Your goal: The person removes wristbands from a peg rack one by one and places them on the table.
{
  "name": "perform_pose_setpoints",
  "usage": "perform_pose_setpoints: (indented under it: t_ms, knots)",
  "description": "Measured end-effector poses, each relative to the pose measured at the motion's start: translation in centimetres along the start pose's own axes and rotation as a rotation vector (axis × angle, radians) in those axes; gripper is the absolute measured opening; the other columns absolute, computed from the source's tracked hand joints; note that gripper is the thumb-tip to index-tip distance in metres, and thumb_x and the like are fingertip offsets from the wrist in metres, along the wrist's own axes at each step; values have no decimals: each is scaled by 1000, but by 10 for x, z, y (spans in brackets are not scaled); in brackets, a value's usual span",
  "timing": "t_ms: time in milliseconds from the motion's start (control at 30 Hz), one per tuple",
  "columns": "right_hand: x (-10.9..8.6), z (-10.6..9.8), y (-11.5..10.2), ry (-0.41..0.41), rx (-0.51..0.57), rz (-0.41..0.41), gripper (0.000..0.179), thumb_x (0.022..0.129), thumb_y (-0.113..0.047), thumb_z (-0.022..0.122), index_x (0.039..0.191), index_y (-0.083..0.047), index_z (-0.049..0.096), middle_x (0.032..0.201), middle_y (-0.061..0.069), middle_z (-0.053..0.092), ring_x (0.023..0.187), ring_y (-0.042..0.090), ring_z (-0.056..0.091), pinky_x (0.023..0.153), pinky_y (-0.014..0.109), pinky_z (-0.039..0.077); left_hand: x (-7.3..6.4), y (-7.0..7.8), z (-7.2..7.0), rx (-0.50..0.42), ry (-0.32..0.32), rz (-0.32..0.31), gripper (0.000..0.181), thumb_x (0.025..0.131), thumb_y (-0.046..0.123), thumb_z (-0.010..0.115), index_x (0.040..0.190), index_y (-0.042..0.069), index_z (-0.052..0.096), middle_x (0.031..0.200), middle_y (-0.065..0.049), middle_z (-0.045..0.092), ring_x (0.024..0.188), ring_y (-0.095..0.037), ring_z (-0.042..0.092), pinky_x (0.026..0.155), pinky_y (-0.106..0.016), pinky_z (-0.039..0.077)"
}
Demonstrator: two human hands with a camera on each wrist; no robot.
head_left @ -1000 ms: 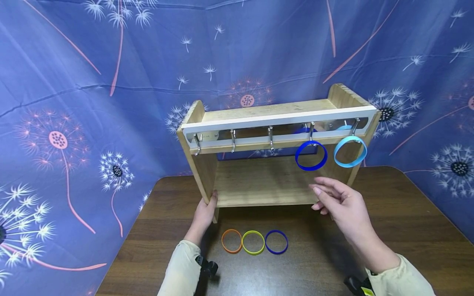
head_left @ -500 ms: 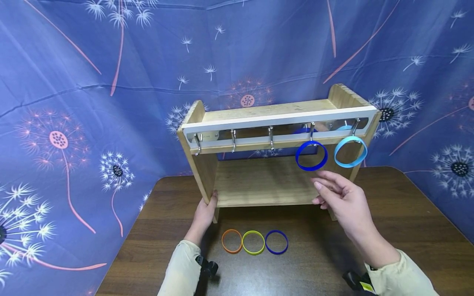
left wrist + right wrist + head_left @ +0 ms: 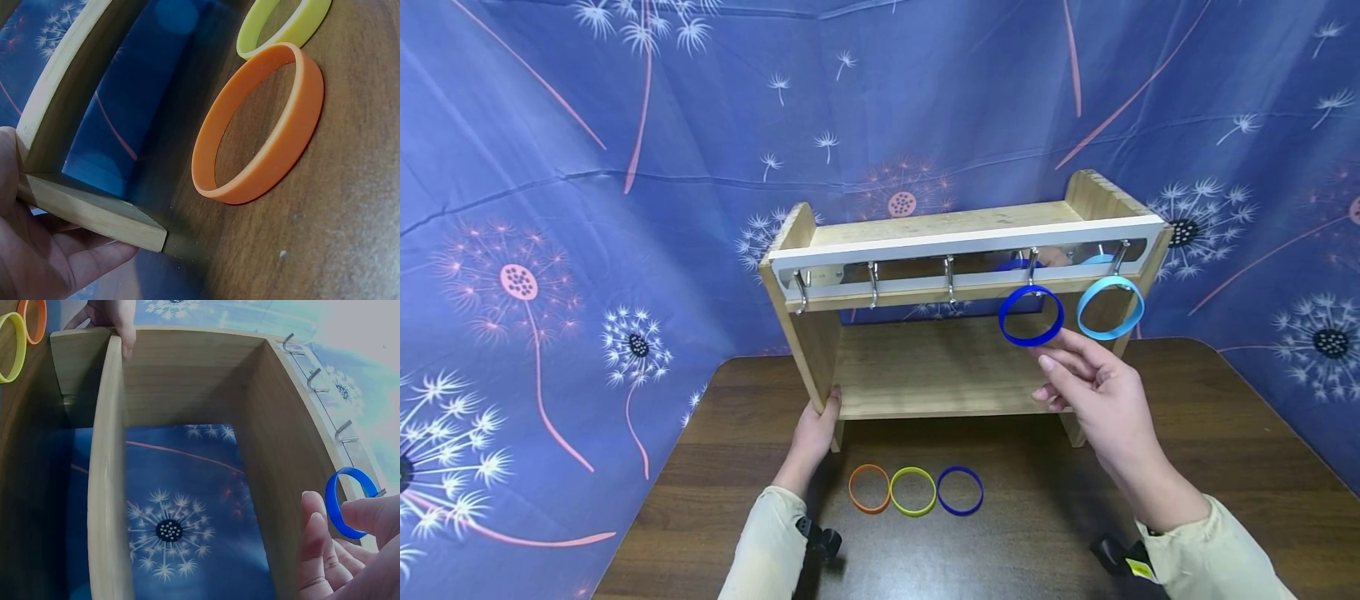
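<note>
A wooden rack (image 3: pixel 925 367) stands on the dark table (image 3: pixel 1225 467), with a row of five metal hooks under its top rail. All positions below are given relative to this rack.

Two of the five hooks are occupied. The rightmost carries a light blue ring (image 3: pixel 1110 307); the next one inward carries a dark blue ring (image 3: pixel 1031 315). The remaining three hooks toward the rack's left end are bare.

On the table just in front of the rack's base lie three rings in a row, apparently touching: an orange ring (image 3: pixel 869 488), a yellow ring (image 3: pixel 913 492) and a second blue ring (image 3: pixel 959 490). On this showing, two rings are hung and three remain to be hung.

The left hand (image 3: pixel 815 433) grips the rack's left upright at its lower front corner, fingers curled around the wood, as the left wrist view confirms.

The right hand (image 3: pixel 1093 392) is raised just below the dark blue ring, fingers slightly apart and loosely extended, holding nothing. In the right wrist view the thumb and fingertips (image 3: pixel 315 528) sit close beside that ring; whether they touch it cannot be told from that oblique view.
</note>
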State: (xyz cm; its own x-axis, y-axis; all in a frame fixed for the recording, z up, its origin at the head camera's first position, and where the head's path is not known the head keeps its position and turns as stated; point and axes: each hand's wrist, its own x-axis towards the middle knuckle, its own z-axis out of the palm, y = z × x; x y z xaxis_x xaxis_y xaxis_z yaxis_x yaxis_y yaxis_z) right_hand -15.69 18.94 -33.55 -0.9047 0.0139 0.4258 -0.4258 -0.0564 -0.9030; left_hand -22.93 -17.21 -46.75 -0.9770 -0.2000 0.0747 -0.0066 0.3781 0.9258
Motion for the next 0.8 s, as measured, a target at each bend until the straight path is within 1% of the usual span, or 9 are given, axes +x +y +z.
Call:
perform_pose_setpoints:
  t_ms: [100,267,400,567,667,800]
  knots:
    - [1,1,-1,10,8,-9,33,95,-4,61,129,-6,58,101,-2,73,65,14,69,57,23,53,0,0,0,5,-3,1,51,100,46,48,133,7,56,126,-19,59,120,-35,51,102,-53,38]
    - [1,4,-2,37,2,-24,29,95,-6,62,124,-2,60,95,-1,74,62,14,68,55,22,53,0,0,-1,11,-8,0,51,100,47,48,130,7,57,125,-19,59,119,-34,51,101,-53,38]
    - [1,5,-3,66,-8,-20,28,95,-7,63,121,-1,61,93,-1,74,61,15,68,53,22,52,0,0,-1,14,-8,6,52,100,46,47,134,7,55,129,-20,58,122,-36,50,102,-54,38]
    - [2,6,-3,97,-13,-17,24,93,-7,65,116,0,62,91,0,74,59,16,67,52,23,51,1,0,0,18,4,1,51,100,47,48,131,7,57,125,-20,60,120,-36,52,101,-54,39]
    - [2,7,-4,126,5,-20,22,93,-6,66,113,2,63,87,1,74,57,16,67,50,22,51,0,0,0,14,5,-5,51,99,47,49,132,9,57,125,-19,60,120,-36,52,101,-53,39]
    - [4,9,-5,161,30,-20,21,91,-4,67,109,6,63,84,1,74,55,16,67,49,22,50,-1,1,0,14,-2,-10,53,99,47,48,136,10,55,130,-19,58,123,-36,50,102,-54,38]
